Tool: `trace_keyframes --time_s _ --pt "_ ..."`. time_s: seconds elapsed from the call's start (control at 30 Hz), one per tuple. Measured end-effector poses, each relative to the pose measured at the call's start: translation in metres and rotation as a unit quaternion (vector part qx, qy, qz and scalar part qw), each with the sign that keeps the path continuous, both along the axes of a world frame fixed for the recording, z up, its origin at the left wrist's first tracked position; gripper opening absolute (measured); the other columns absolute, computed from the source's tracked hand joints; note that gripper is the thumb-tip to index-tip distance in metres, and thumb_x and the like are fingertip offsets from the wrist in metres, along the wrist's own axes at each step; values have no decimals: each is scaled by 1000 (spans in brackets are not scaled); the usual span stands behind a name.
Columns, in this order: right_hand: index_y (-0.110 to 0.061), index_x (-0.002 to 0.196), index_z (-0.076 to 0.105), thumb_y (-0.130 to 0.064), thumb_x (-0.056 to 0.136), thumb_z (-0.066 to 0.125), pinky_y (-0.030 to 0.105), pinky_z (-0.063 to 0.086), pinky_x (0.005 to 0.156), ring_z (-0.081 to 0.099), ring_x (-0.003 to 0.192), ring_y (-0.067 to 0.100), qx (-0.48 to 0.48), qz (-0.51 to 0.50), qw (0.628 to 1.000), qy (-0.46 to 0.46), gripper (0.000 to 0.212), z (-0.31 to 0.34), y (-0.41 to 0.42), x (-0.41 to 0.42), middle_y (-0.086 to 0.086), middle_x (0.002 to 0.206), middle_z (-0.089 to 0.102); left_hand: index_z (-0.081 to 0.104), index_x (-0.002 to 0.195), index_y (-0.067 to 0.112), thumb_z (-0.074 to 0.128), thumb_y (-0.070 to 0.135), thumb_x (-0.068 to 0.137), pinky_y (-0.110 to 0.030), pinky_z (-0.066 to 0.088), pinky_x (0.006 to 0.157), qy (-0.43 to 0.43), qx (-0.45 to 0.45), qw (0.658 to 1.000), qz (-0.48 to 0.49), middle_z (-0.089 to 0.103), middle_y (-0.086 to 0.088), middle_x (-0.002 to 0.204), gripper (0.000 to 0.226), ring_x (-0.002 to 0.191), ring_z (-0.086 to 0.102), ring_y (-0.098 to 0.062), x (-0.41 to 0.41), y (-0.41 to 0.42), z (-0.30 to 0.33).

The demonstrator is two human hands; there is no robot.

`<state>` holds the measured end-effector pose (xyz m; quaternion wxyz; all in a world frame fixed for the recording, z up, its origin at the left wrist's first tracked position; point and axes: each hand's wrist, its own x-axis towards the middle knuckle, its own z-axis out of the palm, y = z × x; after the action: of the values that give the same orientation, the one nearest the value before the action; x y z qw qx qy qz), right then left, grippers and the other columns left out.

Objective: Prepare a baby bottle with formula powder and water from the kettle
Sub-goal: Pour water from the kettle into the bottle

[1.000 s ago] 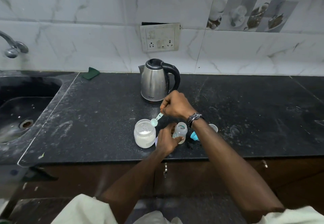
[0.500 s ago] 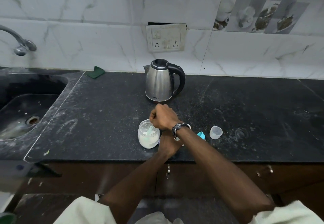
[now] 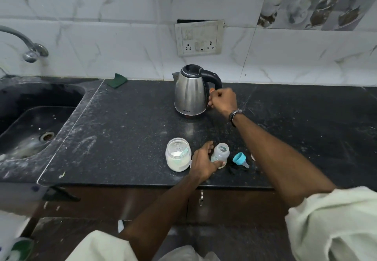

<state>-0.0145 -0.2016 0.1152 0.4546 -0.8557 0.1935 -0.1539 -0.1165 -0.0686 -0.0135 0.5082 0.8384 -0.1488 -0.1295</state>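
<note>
On the speckled black stone table (image 3: 126, 130), the left hand (image 3: 203, 163) curls round a small translucent baby bottle (image 3: 220, 154), open-topped and upright. Beside it stands a round glass jar (image 3: 178, 154) of white powder with a pale scoop (image 3: 184, 151) inside. The right hand (image 3: 223, 100) curls its fingers at the black handle of the brushed-steel kettle (image 3: 190, 95). A teal teat (image 3: 240, 159) lies nearby.

Steel kettle (image 3: 190, 95), black speckled counter (image 3: 126, 126), turquoise teat (image 3: 239, 158).
</note>
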Motion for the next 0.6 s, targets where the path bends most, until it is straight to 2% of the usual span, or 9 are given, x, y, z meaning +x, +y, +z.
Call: trace_keyframes --time_s 0.1,0.17,0.23,0.27,0.33,0.4,0.5,0.6 --pt "-3 72 71 -29 95 56 38 59 71 71 71 26 -26 -44 999 0 38 8 -15 24 10 72 74 43 143 15 92 35 57 -35 49 104 13 8 1000 -9 63 -2 133 100 121 60 -15 0 -3 3" --pt "-4 70 65 -19 92 55 31 49 61 65 71 26 -65 -68 996 -10 28 13 -20 37 9 77 71 43 142 17 92 37 56 -38 49 104 14 14 1000 -11 63 0 133 101 122 59 -16 -1 -6 4" --pt "-6 81 67 -9 86 55 28 44 61 62 76 25 -105 -78 991 -15 14 20 -22 50 9 87 70 44 141 18 92 39 56 -39 48 105 10 18 1000 -15 62 1 134 100 123 58 -17 -2 -9 4" --pt "-6 89 69 -8 84 55 29 46 63 62 82 25 -122 -76 989 -18 15 23 -22 56 10 95 70 45 140 18 92 39 56 -38 47 105 5 18 1000 -17 62 1 134 98 123 58 -17 -4 -11 4" --pt "-5 108 66 -16 89 55 35 52 79 62 101 30 -133 -65 989 -12 24 29 -23 68 13 113 66 50 135 19 92 36 57 -37 48 103 -5 15 1000 -14 65 1 128 91 118 60 -17 -6 -14 5" --pt "-5 121 59 -30 95 51 40 48 94 56 116 33 -136 -34 990 18 36 32 -23 79 15 126 59 56 127 19 91 33 59 -37 51 98 -12 7 1000 -7 69 2 120 77 110 64 -16 -6 -16 5" --pt "-4 126 55 -43 100 39 43 44 98 53 121 36 -159 22 984 73 50 30 -22 96 17 132 57 63 119 19 89 29 65 -37 53 93 -21 -6 1000 1 71 3 113 61 102 66 -12 -6 -15 5" --pt "-4 128 55 -50 102 27 44 43 98 53 120 39 -153 54 981 107 60 22 -22 109 20 132 58 64 118 21 87 29 67 -36 54 91 -27 -6 1000 6 73 3 112 57 101 67 -12 -6 -13 4"
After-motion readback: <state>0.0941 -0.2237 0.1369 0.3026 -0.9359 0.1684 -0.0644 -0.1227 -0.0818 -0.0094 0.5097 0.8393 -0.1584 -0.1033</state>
